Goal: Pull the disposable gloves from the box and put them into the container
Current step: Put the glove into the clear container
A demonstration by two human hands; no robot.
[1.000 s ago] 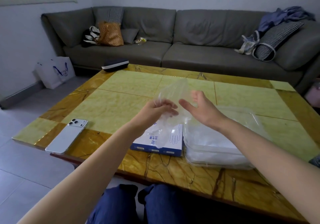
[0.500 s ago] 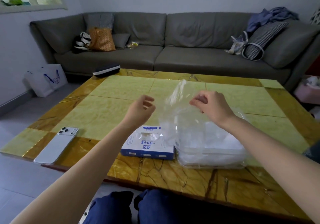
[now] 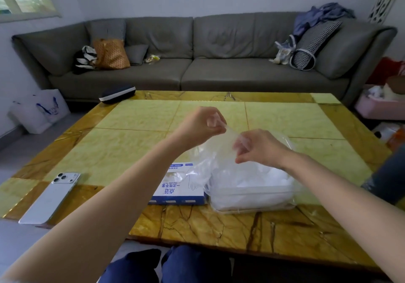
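A thin transparent disposable glove (image 3: 215, 151) hangs in the air over the table. My left hand (image 3: 200, 125) pinches its upper edge and my right hand (image 3: 258, 147) pinches it lower and to the right. Under the glove lies the blue-and-white glove box (image 3: 175, 192), flat on the table with its slot facing up. Right beside the box stands the clear plastic container (image 3: 252, 197), which holds a heap of white crumpled gloves. The glove's lower end trails down between the box and the container.
A white phone (image 3: 51, 195) lies face down at the table's (image 3: 142, 151) near left. A dark case (image 3: 117, 93) sits on the far left corner. A grey sofa with bags and cushions stands behind the table. My knees are under the near edge.
My left hand has moved right and taken hold of the glove's top edge. My right hand has dropped a little with the glove, so both hands now pinch it above the container.
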